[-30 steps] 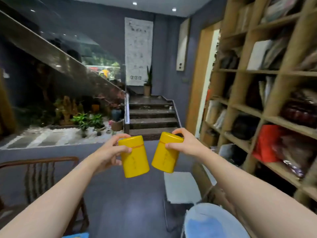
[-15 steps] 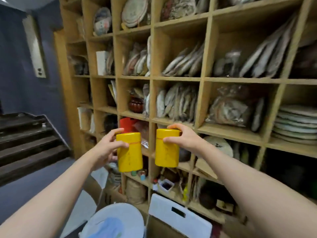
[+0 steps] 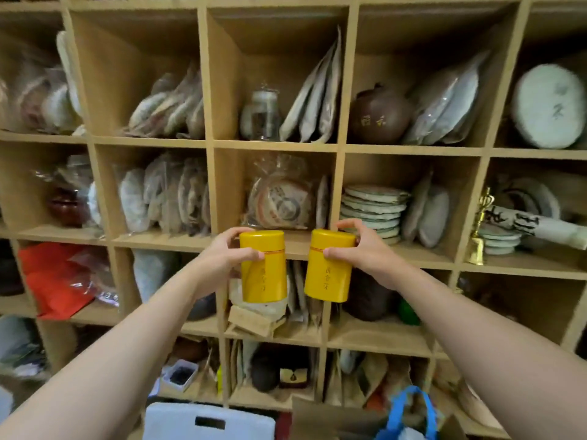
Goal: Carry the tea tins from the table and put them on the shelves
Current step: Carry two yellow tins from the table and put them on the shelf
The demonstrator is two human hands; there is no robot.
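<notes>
While both arms reach toward the wooden shelves, the left hand has its fingers wrapped round one yellow tea tin and the right hand grips the second tin. Both tins hang upright, apart, before the middle compartment.

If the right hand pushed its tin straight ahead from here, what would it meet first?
Probably the front edge of the shelf board behind the tin that the right hand grips, or the divider beside it; depth is unclear.
</notes>
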